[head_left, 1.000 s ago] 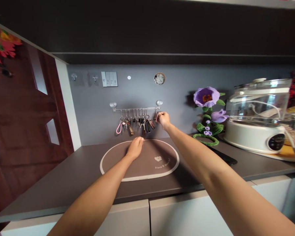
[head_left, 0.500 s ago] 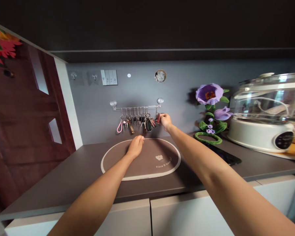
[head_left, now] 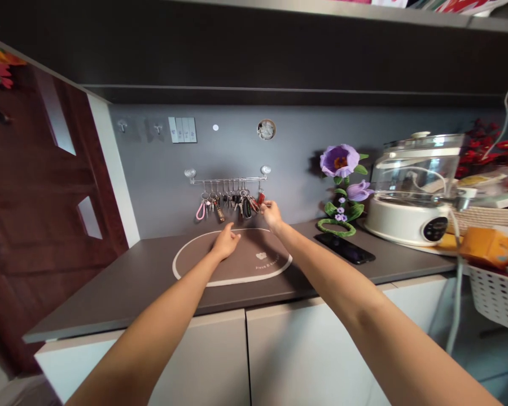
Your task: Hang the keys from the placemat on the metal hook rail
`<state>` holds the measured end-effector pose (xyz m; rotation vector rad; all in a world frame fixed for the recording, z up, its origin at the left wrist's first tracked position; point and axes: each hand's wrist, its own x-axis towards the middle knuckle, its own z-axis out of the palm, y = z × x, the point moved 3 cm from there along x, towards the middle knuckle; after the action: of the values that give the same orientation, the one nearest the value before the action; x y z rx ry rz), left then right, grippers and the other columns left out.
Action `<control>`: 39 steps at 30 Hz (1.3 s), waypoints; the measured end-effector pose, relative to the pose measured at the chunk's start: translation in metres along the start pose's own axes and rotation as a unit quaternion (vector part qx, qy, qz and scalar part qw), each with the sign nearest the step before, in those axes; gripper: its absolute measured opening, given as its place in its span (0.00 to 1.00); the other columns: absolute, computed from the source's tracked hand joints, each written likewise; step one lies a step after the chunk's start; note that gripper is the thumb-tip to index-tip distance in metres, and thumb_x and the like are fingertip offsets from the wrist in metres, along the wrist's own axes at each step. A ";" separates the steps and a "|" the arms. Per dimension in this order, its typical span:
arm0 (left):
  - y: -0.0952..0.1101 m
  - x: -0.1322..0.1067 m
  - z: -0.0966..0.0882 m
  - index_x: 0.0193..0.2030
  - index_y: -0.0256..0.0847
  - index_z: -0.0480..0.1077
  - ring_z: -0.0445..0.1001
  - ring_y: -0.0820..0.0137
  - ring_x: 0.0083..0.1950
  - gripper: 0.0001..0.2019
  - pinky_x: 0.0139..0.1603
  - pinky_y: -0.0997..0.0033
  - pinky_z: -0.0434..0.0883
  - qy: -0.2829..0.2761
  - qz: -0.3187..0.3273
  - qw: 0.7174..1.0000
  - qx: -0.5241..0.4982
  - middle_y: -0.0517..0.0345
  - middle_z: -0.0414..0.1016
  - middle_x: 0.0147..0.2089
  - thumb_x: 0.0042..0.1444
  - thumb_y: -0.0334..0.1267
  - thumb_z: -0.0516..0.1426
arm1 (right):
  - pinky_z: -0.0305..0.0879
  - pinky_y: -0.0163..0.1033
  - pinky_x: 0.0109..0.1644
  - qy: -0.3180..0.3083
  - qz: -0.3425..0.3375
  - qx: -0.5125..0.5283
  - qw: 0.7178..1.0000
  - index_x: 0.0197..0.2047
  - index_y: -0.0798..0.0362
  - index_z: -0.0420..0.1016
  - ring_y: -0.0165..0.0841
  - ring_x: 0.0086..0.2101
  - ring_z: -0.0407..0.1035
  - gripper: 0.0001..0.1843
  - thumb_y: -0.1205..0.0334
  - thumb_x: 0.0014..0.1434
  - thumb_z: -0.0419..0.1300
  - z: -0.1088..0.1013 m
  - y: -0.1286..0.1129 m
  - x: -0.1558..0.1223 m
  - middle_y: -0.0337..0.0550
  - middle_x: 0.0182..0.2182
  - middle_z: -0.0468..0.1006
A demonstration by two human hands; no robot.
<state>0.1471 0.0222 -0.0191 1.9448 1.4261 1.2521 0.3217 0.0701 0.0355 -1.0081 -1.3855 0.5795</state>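
A metal hook rail (head_left: 224, 180) on the grey wall carries several key bunches (head_left: 226, 206). My right hand (head_left: 272, 214) reaches to the rail's right end, its fingers pinched on a small red key fob (head_left: 261, 198) that hangs there. My left hand (head_left: 226, 241) hovers over the far edge of a brown oval mat (head_left: 237, 265) on the dark counter, fingers loosely curled, holding nothing that I can see.
A black phone (head_left: 344, 248) lies right of the mat. Behind it stand purple fabric flowers (head_left: 342, 186) and a white cooker with a clear lid (head_left: 415, 189). A white basket (head_left: 495, 293) sits at the far right; a wooden door (head_left: 38, 186) stands at the left.
The view has pulled back and shifted, so the counter looks farther away and the basket appears. My right hand has dropped slightly, still on the red fob. My left hand stays over the mat.
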 end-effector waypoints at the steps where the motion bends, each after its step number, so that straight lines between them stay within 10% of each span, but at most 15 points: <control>1: 0.004 -0.001 -0.002 0.59 0.37 0.52 0.68 0.73 0.30 0.31 0.36 0.73 0.64 -0.016 -0.013 1.000 -0.018 0.60 0.70 0.29 0.48 0.35 0.56 | 0.61 0.34 0.32 0.025 0.041 0.017 0.999 0.37 0.50 0.61 0.27 0.26 0.63 0.09 0.60 0.51 0.49 0.001 -0.004 -0.008 0.36 0.27 0.68; 8: 0.042 -0.022 -0.041 0.63 0.38 0.44 0.66 0.76 0.28 0.39 0.37 0.73 0.64 0.019 0.080 0.995 -0.064 0.64 0.67 0.27 0.46 0.35 0.58 | 0.60 0.34 0.30 -0.043 0.030 0.087 0.995 0.49 0.47 0.59 0.24 0.23 0.58 0.20 0.61 0.52 0.53 0.014 -0.039 -0.064 0.34 0.27 0.64; 13: 0.045 -0.061 -0.068 0.65 0.45 0.32 0.64 0.78 0.29 0.45 0.37 0.75 0.63 -0.002 0.154 0.985 -0.083 0.67 0.64 0.27 0.46 0.31 0.57 | 0.61 0.36 0.32 -0.090 -0.053 0.096 0.990 0.62 0.44 0.40 0.26 0.22 0.57 0.37 0.58 0.53 0.54 0.012 -0.047 -0.102 0.32 0.23 0.62; 24: 0.014 -0.106 -0.076 0.65 0.47 0.27 0.64 0.79 0.27 0.51 0.33 0.78 0.62 -0.024 0.090 0.974 -0.207 0.67 0.67 0.28 0.42 0.28 0.59 | 0.57 0.31 0.28 -0.186 -0.098 0.037 0.977 0.64 0.49 0.24 0.25 0.22 0.54 0.49 0.60 0.51 0.56 0.002 -0.045 -0.150 0.30 0.21 0.61; 39: -0.004 -0.093 -0.077 0.65 0.45 0.29 0.66 0.75 0.33 0.49 0.38 0.74 0.64 0.030 -0.001 0.990 -0.139 0.61 0.69 0.34 0.44 0.35 0.60 | 0.63 0.36 0.34 -0.179 -0.058 -0.064 0.980 0.64 0.48 0.35 0.27 0.25 0.60 0.43 0.57 0.51 0.56 0.000 -0.037 -0.140 0.34 0.24 0.66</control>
<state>0.0736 -0.0740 -0.0214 1.7312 1.2071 1.4335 0.2927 -0.0658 -0.0065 -0.9477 -1.8074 0.6100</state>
